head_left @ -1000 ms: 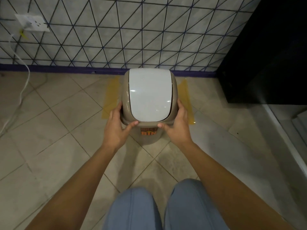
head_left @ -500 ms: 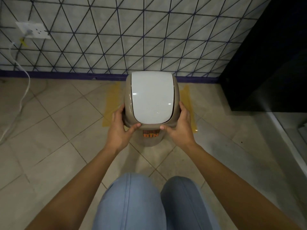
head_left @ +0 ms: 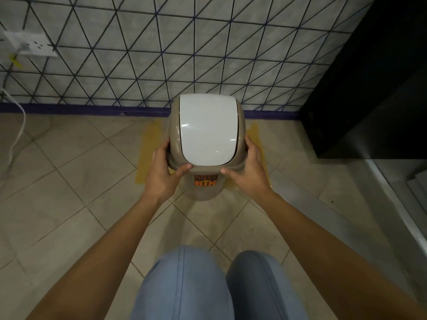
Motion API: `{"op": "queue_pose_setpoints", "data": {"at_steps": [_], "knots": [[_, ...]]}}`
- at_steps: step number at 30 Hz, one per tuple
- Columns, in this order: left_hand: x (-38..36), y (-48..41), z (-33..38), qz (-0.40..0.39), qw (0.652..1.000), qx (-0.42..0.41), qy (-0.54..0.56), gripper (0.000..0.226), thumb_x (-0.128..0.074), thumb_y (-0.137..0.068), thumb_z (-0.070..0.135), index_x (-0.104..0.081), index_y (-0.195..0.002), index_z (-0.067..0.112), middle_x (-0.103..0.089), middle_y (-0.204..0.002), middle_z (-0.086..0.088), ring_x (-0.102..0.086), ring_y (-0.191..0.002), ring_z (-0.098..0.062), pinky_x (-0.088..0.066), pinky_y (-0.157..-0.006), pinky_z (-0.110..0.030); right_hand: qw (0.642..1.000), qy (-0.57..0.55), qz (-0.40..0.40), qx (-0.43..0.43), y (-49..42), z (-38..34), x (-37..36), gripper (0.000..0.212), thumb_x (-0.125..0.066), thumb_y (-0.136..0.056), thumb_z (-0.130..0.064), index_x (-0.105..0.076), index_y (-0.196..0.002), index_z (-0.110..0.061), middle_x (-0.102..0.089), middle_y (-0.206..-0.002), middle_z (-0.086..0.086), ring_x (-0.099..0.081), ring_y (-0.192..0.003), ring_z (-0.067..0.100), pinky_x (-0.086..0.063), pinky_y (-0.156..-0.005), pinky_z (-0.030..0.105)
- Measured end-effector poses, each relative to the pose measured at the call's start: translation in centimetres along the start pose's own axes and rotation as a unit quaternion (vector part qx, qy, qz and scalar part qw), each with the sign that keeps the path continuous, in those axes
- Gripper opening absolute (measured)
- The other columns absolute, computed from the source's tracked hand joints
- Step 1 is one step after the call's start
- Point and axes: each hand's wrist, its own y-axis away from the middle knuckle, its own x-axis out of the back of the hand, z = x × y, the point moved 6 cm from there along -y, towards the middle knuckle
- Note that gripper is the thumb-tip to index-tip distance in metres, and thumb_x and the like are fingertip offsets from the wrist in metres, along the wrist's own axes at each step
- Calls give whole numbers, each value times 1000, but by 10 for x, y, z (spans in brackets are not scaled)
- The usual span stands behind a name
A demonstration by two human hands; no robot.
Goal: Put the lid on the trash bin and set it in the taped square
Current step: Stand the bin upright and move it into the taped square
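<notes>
A beige trash bin (head_left: 206, 191) with an orange label stands near the wall, its lid (head_left: 208, 132) with a white swing flap seated on top. My left hand (head_left: 163, 175) grips the lid's left rim and my right hand (head_left: 249, 172) grips its right rim, thumbs on the front edge. The yellow taped square (head_left: 144, 155) shows on the floor to both sides of the bin. The bin hides most of the square, so whether its base rests on the floor I cannot tell.
A tiled wall with a purple skirting (head_left: 69, 109) runs right behind the bin. A black cabinet (head_left: 369, 88) stands at the right. A wall socket (head_left: 30, 46) with a white cable (head_left: 19, 125) is at the far left. My knees (head_left: 219, 285) are below.
Both hands have carried the bin away from me toward the wall, further over the taped square. The grip on the lid rim is unchanged.
</notes>
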Motion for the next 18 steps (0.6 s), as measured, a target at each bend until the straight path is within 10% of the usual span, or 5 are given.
{"op": "queue_pose_setpoints", "data": {"at_steps": [8, 13, 18], "knots": [[-4, -23, -10, -3, 990, 71, 121, 98, -76, -73, 25, -11, -147, 23, -33, -144, 8, -44, -125, -14, -46, -87, -15, 995, -82, -21, -57, -24, 15, -5, 101, -80, -69, -25, -15, -147, -22, -26, -148, -4, -32, -137, 18, -34, -112, 42], [-6, -38, -11, -15, 988, 82, 130, 89, -74, -75, 20, -20, -145, 23, -42, -133, 9, -48, -118, -12, -48, -78, -9, 993, -86, -21, -73, -44, 18, -4, 95, -81, -69, -19, -24, -144, -21, -37, -110, -35, -45, -109, -4, -40, -81, 4], [-7, -60, -15, -23, 988, 95, 122, 90, -74, -76, 24, -18, -146, 23, -41, -142, 3, -47, -120, -13, -45, -74, -8, 993, -76, -27, -81, -67, 20, -6, 97, -80, -70, -23, -21, -147, -20, -35, -148, 1, -37, -133, 18, -39, -108, 39]]}}
